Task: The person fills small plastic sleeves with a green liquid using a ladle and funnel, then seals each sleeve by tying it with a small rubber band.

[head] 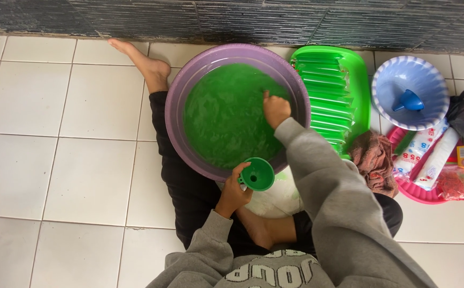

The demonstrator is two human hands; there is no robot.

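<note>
While the person sat on the white tiled floor point(56, 133) with legs folded around a wide purple plastic basin point(174, 101), both hands were over it. The basin was nearly full of bright green liquid point(221, 117).

The left hand point(233, 193) was closed around a small green plastic funnel point(258, 174), gripping it at the side of its cone, near the basin's near rim. The funnel looked light and stiff, probably wet and a little slippery, so the rim or cone wall seemed the sound place to hold it.

The right hand point(275, 110) reached into the basin from the right; its fingers were curled at the liquid's surface, and I could not tell whether they grasped anything there.

Just right of the basin stood a green plastic tray point(362, 74) stacked with long, slim bags filled with green liquid point(322, 90); these would likely be soft, floppy and easy to burst. Further right were a pale blue plastic bowl point(402, 114) holding a blue funnel point(410, 100), a brownish cloth point(373, 160), and a pink tray point(418, 193) of packets.
</note>
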